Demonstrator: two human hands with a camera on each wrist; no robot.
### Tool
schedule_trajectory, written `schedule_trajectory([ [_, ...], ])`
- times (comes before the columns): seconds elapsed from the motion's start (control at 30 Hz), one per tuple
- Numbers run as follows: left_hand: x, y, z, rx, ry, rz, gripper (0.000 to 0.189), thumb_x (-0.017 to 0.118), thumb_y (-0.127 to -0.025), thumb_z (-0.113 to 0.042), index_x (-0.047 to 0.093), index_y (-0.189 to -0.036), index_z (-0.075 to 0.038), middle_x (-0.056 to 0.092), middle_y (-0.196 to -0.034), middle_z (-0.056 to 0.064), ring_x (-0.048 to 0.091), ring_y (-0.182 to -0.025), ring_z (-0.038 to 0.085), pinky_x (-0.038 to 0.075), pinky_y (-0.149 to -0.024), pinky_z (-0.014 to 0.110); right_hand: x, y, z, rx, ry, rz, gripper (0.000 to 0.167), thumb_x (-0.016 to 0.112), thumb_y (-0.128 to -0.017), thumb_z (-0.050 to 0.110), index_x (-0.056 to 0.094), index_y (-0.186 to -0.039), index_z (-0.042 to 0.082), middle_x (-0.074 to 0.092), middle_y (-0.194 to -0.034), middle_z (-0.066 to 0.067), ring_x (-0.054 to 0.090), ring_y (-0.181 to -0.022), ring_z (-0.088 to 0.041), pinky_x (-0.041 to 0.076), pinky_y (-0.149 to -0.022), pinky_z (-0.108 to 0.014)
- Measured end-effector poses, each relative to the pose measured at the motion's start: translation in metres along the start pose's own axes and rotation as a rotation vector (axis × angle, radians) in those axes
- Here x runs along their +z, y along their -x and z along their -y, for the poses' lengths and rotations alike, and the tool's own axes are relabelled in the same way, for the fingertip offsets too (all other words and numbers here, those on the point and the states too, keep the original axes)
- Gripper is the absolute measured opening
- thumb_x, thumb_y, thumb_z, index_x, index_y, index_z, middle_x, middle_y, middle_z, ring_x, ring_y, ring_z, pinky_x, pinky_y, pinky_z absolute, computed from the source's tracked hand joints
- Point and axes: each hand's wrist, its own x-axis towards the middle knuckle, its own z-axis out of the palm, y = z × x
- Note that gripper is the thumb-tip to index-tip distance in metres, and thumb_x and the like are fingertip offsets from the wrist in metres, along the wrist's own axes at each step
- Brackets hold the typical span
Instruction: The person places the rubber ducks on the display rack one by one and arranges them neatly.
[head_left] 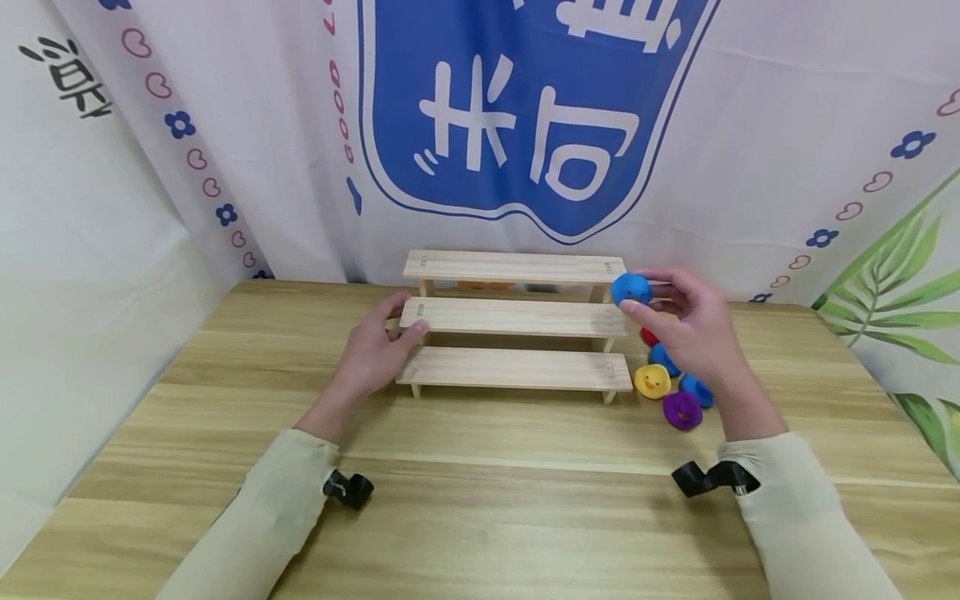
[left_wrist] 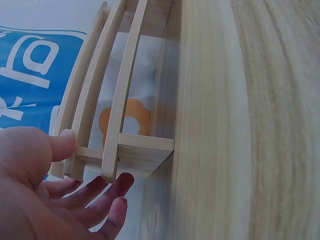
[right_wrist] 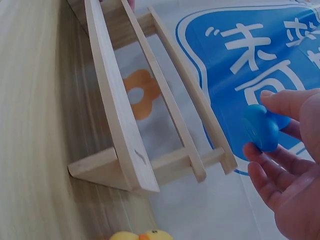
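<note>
A three-step wooden display stand [head_left: 517, 317] stands on the table. My left hand [head_left: 375, 346] holds the left end of its middle step, the thumb on the board and the other fingers curved around the end; the left wrist view shows this hand [left_wrist: 55, 185] close up. Between thumb and fingertips, my right hand [head_left: 690, 321] pinches a blue rubber duck [head_left: 630, 289] in the air by the right end of the top step. That blue duck [right_wrist: 262, 127] is apart from the boards in the right wrist view.
Right of the stand lie a yellow duck [head_left: 652, 382], a purple duck [head_left: 682, 411], blue ducks [head_left: 697, 389] and a red one [head_left: 648, 337], partly hidden by my hand. A printed white curtain [head_left: 300, 167] hangs close behind the stand.
</note>
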Motion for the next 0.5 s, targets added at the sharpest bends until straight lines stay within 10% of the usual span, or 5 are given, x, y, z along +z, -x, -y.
schedule_trajectory([
  [0.5,-0.001,-0.002,0.000,0.008,-0.009,0.005,0.068,0.057,-0.111,-0.034,0.027,-0.169,-0.014,0.037,-0.168,0.020,0.058,-0.141,0.040,0.057,-0.107,0.052,0.025,-0.002,0.010,-0.011,-0.082,0.086,0.040,0.076,-0.100,0.018,0.067,-0.137,0.007,0.067,-0.131,-0.010,0.066,-0.112,-0.008,0.053,-0.094,-0.010],
])
